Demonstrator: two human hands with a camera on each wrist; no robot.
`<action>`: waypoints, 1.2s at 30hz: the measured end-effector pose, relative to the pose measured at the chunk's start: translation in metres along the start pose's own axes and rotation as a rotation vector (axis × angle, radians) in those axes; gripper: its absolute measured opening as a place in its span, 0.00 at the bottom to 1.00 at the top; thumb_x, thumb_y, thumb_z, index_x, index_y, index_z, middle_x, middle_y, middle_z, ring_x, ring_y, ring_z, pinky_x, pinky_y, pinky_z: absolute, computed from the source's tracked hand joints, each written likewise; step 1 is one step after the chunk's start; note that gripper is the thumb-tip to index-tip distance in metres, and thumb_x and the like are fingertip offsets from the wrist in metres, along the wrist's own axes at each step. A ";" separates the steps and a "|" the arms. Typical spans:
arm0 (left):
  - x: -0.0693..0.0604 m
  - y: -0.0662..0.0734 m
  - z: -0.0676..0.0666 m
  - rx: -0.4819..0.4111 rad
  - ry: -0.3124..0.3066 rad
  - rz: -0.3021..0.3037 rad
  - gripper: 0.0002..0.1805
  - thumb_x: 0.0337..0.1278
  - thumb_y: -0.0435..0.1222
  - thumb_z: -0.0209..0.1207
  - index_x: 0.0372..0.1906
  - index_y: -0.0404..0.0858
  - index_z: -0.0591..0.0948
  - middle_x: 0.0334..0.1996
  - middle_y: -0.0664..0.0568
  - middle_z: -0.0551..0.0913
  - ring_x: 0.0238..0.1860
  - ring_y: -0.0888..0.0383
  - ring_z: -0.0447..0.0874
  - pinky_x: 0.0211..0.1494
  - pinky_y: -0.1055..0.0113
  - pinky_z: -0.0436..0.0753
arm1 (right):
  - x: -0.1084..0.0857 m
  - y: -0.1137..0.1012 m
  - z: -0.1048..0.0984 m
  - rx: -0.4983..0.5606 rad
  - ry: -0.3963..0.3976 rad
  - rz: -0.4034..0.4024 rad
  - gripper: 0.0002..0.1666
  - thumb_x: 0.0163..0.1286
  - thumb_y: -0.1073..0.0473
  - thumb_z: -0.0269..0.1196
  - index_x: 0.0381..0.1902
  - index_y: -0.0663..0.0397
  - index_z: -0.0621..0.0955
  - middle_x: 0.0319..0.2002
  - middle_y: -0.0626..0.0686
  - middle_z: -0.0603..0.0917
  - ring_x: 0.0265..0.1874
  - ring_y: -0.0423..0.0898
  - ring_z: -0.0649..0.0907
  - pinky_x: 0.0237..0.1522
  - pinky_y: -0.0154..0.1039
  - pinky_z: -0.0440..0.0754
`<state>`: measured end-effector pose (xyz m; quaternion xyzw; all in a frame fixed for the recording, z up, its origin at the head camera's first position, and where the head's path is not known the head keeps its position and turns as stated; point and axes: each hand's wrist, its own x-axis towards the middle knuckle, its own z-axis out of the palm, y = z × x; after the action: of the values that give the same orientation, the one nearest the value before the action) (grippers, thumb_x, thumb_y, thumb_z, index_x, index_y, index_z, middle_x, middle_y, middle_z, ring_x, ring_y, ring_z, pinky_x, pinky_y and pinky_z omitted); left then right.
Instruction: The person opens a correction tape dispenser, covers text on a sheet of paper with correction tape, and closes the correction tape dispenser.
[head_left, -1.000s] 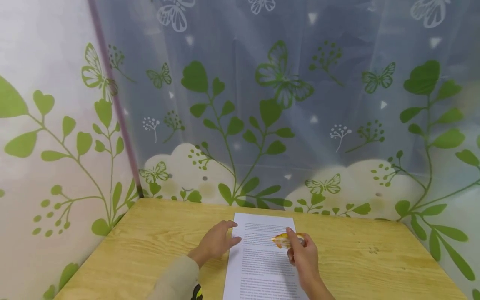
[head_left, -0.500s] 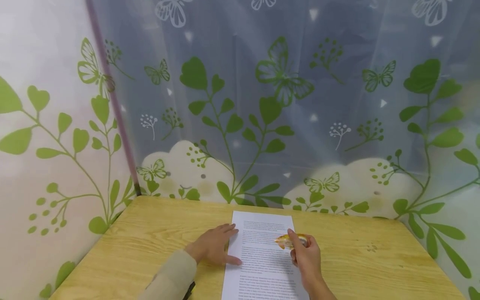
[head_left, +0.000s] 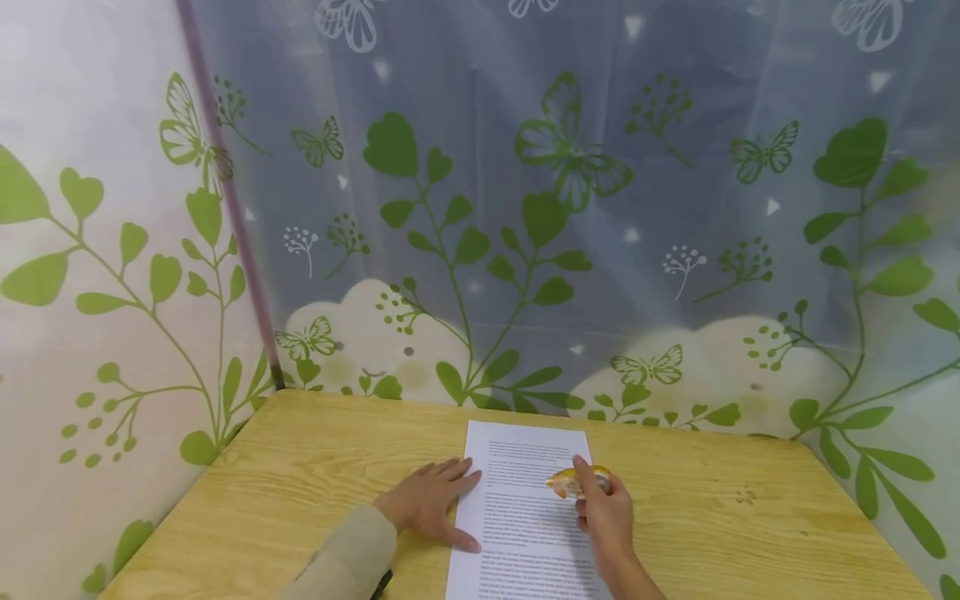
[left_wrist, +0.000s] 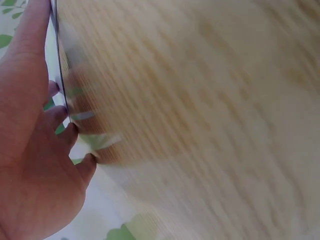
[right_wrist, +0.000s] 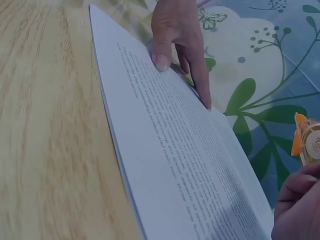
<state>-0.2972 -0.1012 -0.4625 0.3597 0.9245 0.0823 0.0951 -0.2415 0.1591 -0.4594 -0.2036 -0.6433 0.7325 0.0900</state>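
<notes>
Two hands: left hand [head_left: 433, 502] spread on the left edge of the paper [head_left: 517, 525], table [head_left: 705, 533] beneath; right hand [head_left: 611, 510] gripping tape [head_left: 561, 482] above it. Risk, I judge: paper skids if left pressure is light.

Matt paper sheet [head_left: 528, 517]; glossy wood-grain table [head_left: 750, 542]; tape dispenser [right_wrist: 311, 141] probably plastic.

The print on the paper [head_left: 525, 521] is too small to read; the head view's bottom edge cuts the page off. Right fingers [head_left: 618, 492] partly hide the orange tape dispenser [head_left: 564, 481]. The left sleeve [head_left: 348, 550] mostly covers something dark [head_left: 382, 585].
</notes>
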 end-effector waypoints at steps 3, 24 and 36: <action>-0.001 0.000 0.002 0.002 -0.003 -0.003 0.55 0.44 0.71 0.56 0.74 0.44 0.58 0.74 0.46 0.53 0.72 0.45 0.50 0.70 0.47 0.53 | 0.001 0.004 0.009 -0.012 -0.013 -0.017 0.36 0.59 0.36 0.66 0.45 0.61 0.70 0.20 0.47 0.77 0.14 0.36 0.74 0.14 0.28 0.67; 0.000 -0.003 0.012 -0.020 0.032 -0.001 0.54 0.47 0.70 0.55 0.75 0.44 0.56 0.74 0.46 0.51 0.73 0.46 0.47 0.71 0.47 0.49 | 0.010 0.040 0.075 -0.388 -0.012 -0.251 0.31 0.57 0.43 0.70 0.43 0.61 0.71 0.33 0.55 0.81 0.21 0.44 0.81 0.24 0.37 0.79; -0.003 0.001 0.011 -0.037 0.018 -0.026 0.56 0.45 0.72 0.54 0.76 0.47 0.53 0.75 0.47 0.49 0.74 0.47 0.44 0.71 0.46 0.46 | 0.012 0.045 0.077 -0.481 0.011 -0.282 0.32 0.56 0.40 0.70 0.42 0.58 0.71 0.38 0.55 0.81 0.37 0.49 0.81 0.42 0.45 0.78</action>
<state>-0.2918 -0.1011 -0.4723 0.3449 0.9284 0.1016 0.0944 -0.2782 0.0871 -0.4993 -0.1316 -0.8202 0.5379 0.1436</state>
